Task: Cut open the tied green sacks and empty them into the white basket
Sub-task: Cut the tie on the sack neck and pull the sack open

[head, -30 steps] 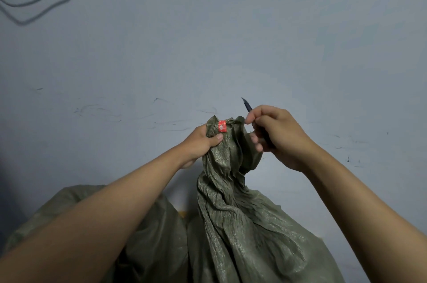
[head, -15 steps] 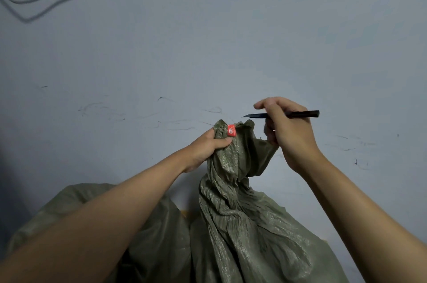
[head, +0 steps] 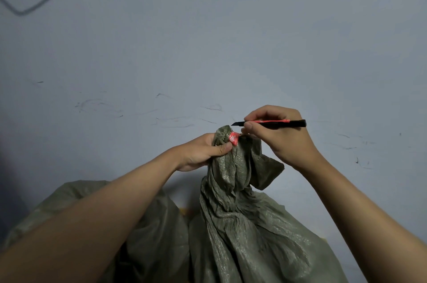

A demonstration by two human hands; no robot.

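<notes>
Head view: a person stands over two green sacks against a grey-blue wall [head: 208, 40], both arms reaching forward.
Near sack: the green sack [head: 242, 225] rises in the centre of the frame, its neck gathered into a tight bunch and bound by a red tie [head: 233, 139] near the very top.
Left hand: the left hand [head: 203, 152] grips the bunched neck just below the tie, thumb pressed across the cloth, holding it upright and taut.
Right hand: the right hand [head: 280, 134] pinches a slim black knife [head: 277, 122] with red trim like a pen, fingers closed round its handle.
Blade: the point faces left and sits just above and beside the tie; I cannot tell whether it touches the sack.
Second sack: another green sack [head: 97, 208] lies lower left, partly under the left forearm; its mouth is hidden.
Basket: the white basket is not in view.
Done so far: judging from the intact tie, this sack is not yet cut open.
Left to do: sever the tie or neck, tip the contents into the basket, then likely handle the other sack.
Risk: the holding thumb is close to the blade's path.
</notes>
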